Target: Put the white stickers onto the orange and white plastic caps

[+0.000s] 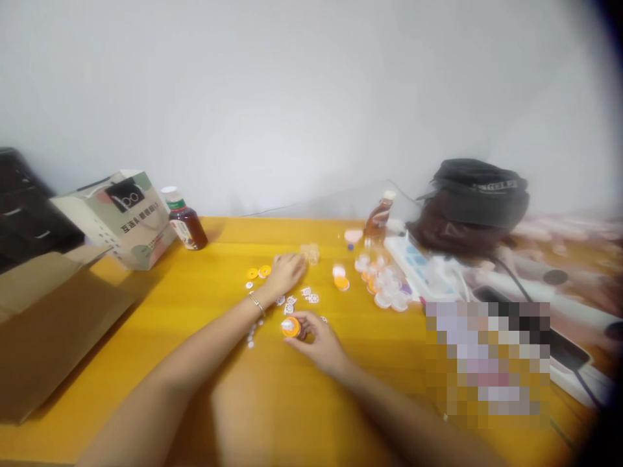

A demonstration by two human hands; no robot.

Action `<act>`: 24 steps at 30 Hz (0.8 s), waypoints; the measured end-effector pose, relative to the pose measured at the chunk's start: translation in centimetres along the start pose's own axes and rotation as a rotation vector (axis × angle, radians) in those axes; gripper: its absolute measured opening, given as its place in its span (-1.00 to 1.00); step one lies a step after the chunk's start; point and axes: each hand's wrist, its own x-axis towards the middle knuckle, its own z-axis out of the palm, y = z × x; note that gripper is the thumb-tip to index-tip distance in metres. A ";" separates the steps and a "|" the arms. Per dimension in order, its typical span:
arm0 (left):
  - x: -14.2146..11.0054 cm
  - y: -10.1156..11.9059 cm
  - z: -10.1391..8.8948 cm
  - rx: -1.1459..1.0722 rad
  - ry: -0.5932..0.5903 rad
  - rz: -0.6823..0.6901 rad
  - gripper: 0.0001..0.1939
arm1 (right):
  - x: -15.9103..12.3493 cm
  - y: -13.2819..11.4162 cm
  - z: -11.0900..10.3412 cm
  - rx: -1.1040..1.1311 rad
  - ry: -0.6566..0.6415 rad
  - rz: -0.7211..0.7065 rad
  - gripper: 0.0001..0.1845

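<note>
My right hand (324,344) is closed around a small round orange part with a white raised centre (291,327), held between thumb and fingers just above the table. Further forward, my left hand (286,274) reaches over the table, a bracelet on its wrist. Its fingertips are at some small clear cups (312,253); blur hides whether they grip one. White spoked pieces (289,305) lie between the two hands. Two orange discs (257,272) rest left of my left hand, near a small white round piece (249,285). Tiny white pieces (250,337) are scattered below my left wrist.
Right of my hands lie an orange-and-white part (341,281) and a heap of clear and orange round pieces (387,285). Two bottles (189,224) (379,217), a paper bag (131,220) and a cardboard box (58,331) surround the work area. A black bag (472,201) and a phone stand right.
</note>
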 end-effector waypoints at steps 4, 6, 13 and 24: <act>-1.4 0.6 -1.5 -0.103 0.047 -0.020 -0.75 | 0.2 0.2 0.0 0.085 0.002 0.054 -0.66; -2.8 1.0 -2.7 -0.190 0.068 -0.051 -0.71 | 0.2 0.4 0.1 0.165 -0.007 0.067 -0.65; -9.8 3.0 -5.7 -0.719 0.109 -0.289 -0.71 | 0.5 0.6 0.2 0.319 -0.022 0.068 -0.63; -11.6 3.2 -5.5 -0.613 0.115 -0.164 -0.75 | 0.6 0.1 0.0 0.269 -0.054 0.093 -0.65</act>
